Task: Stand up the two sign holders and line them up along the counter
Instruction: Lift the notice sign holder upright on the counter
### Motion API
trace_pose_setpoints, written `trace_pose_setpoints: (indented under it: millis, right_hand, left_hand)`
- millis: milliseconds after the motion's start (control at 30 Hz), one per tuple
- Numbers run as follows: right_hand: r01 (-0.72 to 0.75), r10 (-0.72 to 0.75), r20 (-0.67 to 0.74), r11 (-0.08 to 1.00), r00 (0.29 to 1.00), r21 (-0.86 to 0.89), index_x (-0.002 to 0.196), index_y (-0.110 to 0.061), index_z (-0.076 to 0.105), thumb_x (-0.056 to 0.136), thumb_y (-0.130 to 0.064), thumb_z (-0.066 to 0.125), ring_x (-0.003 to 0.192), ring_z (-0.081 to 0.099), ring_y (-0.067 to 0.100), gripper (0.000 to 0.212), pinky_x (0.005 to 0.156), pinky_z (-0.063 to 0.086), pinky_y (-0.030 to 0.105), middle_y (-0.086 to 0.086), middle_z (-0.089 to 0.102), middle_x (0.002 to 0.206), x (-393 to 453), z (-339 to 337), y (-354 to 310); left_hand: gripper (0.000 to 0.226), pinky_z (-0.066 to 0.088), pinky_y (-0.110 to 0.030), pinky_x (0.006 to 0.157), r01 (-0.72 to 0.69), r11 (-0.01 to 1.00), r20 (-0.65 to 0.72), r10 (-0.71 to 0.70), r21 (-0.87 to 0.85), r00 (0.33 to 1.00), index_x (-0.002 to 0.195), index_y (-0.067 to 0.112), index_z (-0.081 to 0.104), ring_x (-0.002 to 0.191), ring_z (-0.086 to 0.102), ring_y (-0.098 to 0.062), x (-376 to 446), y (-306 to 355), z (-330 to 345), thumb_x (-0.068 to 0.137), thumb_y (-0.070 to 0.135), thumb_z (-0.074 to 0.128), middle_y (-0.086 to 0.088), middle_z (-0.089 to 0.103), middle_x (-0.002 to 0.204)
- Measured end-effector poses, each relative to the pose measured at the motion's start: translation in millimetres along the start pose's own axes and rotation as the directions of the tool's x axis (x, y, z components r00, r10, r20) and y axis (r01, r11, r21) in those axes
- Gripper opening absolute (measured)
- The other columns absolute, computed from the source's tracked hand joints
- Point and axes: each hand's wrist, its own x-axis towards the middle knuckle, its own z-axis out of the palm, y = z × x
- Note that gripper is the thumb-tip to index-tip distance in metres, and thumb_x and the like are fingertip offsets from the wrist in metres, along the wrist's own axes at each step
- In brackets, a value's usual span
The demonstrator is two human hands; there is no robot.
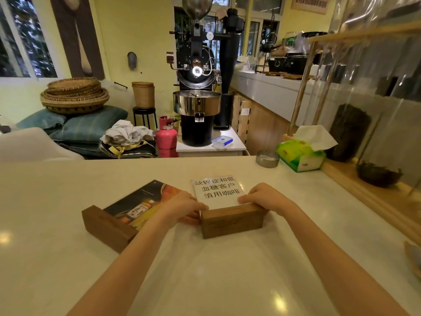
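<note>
Gripping the wooden base of the white text sign holder from both ends, the left hand and right hand have their fingers curled closed over the block's far top edge, where the clear panel meets the wood. This holder lies flat on the table, panel pointing away from the person. The second sign holder, with a dark printed picture, also lies flat just to the left, angled, its own wooden base near the left forearm; neither stands yet.

Tipping the base upright is probably the risk here: the smooth table could let the block slide instead of pivot, and the panel may slip in its slot if the fingers press on it. The left wrist sits just beside the picture panel, so a swing could knock that holder further askew.

A small metal dish and a green tissue pack sit well apart at the far right edge, leaving the row's path open. Beyond the table stands a coffee roaster.
</note>
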Motion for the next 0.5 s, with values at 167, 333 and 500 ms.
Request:
trace_pose_setpoints:
  millis: [167,333,500]
  right_hand:
    - [0.019,-0.015,-0.063,0.997,0.998,0.070,0.043,-0.015,0.039,0.076,-0.027,0.070,0.042,0.031,0.012,0.047,0.044,0.021,0.023,-0.007,0.035,0.017,-2.6,1.7,0.2]
    - [0.057,-0.043,-0.099,0.988,0.994,0.145,0.067,0.000,0.064,0.076,-0.028,0.070,0.053,0.045,0.014,0.030,0.050,0.030,0.023,0.000,0.055,0.053,-1.8,4.7,3.6]
    - [0.091,-0.062,-0.154,0.977,0.986,0.192,0.097,-0.002,0.064,0.078,-0.030,0.068,0.062,0.051,0.007,0.034,0.052,0.038,0.017,-0.005,0.058,0.072,1.2,6.9,3.7]
  left_hand:
    - [0.036,0.056,-0.043,0.089,-0.044,0.999,-0.026,0.044,0.002,0.999,0.113,0.001,0.061,0.099,0.068,-0.026,3.1,-6.4,1.8,0.079,0.009,0.068,-0.012,0.068,0.116]
    - [0.059,0.061,-0.031,0.066,-0.064,0.996,-0.040,0.062,-0.057,0.997,0.128,0.004,0.043,0.083,0.067,-0.018,2.7,-5.3,1.1,0.076,0.005,0.071,-0.009,0.064,0.113]
    - [0.061,0.059,-0.034,0.072,-0.123,0.989,-0.081,0.116,-0.081,0.990,0.126,0.007,0.038,0.096,0.065,-0.026,-2.7,-2.3,-1.6,0.074,0.002,0.071,-0.013,0.063,0.116]
